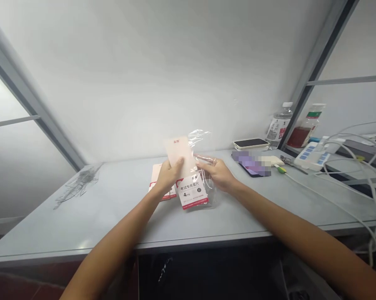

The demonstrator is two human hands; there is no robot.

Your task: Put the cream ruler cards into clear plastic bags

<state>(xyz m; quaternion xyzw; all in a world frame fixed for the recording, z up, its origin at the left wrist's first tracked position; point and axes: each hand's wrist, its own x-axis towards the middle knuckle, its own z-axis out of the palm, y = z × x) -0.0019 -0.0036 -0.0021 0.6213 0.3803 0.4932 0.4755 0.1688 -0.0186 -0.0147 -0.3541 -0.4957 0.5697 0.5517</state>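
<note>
My left hand (169, 174) is closed on a pale pink card (177, 151) with small red print at its top, thumb flat across its front. Below it hangs a white printed panel (192, 192) with a red bottom band; I cannot tell whether both are one piece. A clear plastic bag (211, 199) lies along their right side. My right hand (219, 173) pinches the bag near its upper part, index finger stretched toward the card. Partly hidden behind my left hand, more pink and white cards (155, 171) rest on the desk.
The grey desk (113, 216) meets a white wall. Toward the right are a phone (252, 144), a purple item (250, 163), keys (289, 162), a water bottle (279, 125), a jar of dark red liquid (305, 129), a white power strip (316, 155) and loose cables (325, 202). Dark scribbles (81, 183) mark the left.
</note>
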